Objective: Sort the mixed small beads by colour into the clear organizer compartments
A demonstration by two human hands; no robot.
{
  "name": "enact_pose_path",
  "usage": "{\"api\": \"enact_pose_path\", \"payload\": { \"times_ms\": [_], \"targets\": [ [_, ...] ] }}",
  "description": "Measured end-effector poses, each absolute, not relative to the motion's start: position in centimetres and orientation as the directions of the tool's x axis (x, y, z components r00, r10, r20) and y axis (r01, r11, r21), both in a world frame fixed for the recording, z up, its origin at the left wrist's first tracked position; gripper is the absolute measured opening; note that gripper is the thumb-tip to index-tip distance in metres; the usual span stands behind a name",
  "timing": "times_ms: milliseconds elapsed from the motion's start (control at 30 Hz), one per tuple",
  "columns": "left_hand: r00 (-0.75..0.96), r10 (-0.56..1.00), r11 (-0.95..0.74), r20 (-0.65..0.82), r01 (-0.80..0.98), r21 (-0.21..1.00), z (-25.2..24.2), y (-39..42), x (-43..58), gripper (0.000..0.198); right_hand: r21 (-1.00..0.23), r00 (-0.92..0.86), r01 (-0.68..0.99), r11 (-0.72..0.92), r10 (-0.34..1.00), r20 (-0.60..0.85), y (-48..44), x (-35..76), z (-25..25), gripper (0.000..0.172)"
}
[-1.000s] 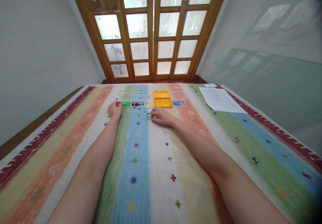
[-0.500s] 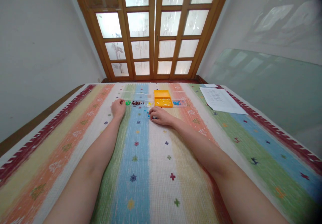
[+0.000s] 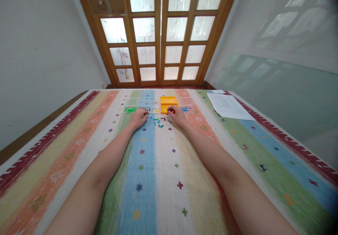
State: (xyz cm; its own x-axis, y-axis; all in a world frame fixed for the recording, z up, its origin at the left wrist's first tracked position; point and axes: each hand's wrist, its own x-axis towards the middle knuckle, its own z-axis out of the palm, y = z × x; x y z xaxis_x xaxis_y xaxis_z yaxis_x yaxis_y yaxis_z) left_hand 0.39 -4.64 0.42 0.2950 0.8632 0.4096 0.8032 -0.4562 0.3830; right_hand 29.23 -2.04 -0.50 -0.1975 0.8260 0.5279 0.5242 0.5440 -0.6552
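Observation:
My left hand [image 3: 138, 119] is at the near edge of the clear box of dark brown pieces [image 3: 144, 109], its fingertips drawn together; anything between them is too small to make out. My right hand [image 3: 177, 116] reaches the front right part of the open orange box [image 3: 169, 100], which holds small pale pieces. Its fingers are pinched, and what they hold, if anything, is hidden. Between the hands, on the cloth, lies a loose pile of tiny blue, green, dark and pale pieces [image 3: 159, 123].
Clear boxes hold green pieces [image 3: 130, 110], yellow pieces [image 3: 156, 110] and blue pieces [image 3: 186, 109] in the same row. A printed paper sheet [image 3: 229, 105] lies at the right on the striped tablecloth [image 3: 148, 199]. Wooden glazed doors [image 3: 162, 51] stand beyond the table.
My left hand has moved right, from the green pieces to the brown ones. The right hand has gone from the loose pile right and forward to the orange box, uncovering the pile.

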Motion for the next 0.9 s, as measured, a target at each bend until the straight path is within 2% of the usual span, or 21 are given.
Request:
{"api": "enact_pose_path", "payload": {
  "times_ms": [133, 267, 467, 600, 700, 900],
  "targets": [
    [0.404, 0.841, -0.520, 0.359, 0.787, 0.332, 0.4, -5.2, 1.4, 0.021, -0.684, -0.070, 0.548, 0.480, 0.842, 0.535, -1.3, 29.7, -1.0, 0.017],
    [0.478, 0.799, -0.586, 0.366, 0.757, 0.290, 0.3, -5.3, 1.7, 0.022, -0.675, -0.018, 0.576, 0.461, 0.833, 0.553, -0.6, 30.4, -1.4, 0.021],
    [0.438, 0.831, -0.539, 0.344, 0.787, 0.300, -0.3, -4.9, 1.3, 0.024, -0.613, -0.003, 0.664, 0.428, 0.821, 0.571, -0.4, 30.9, -1.6, 0.036],
    [0.418, 0.842, -0.522, 0.342, 0.791, 0.319, -0.6, -4.6, 1.1, 0.023, -0.507, -0.108, 0.706, 0.494, 0.783, 0.613, -1.4, 30.3, -1.0, 0.029],
    [0.434, 0.840, -0.531, 0.326, 0.780, 0.331, -0.5, -4.5, 1.1, 0.023, -0.416, -0.253, 0.694, 0.587, 0.740, 0.623, -2.4, 29.2, -0.6, 0.023],
    [0.501, 0.809, -0.588, 0.308, 0.687, 0.428, -0.1, -4.5, 1.0, 0.024, -0.272, -0.535, 0.637, 0.722, 0.667, 0.518, -3.7, 27.3, -0.5, 0.020]
  ]
}}
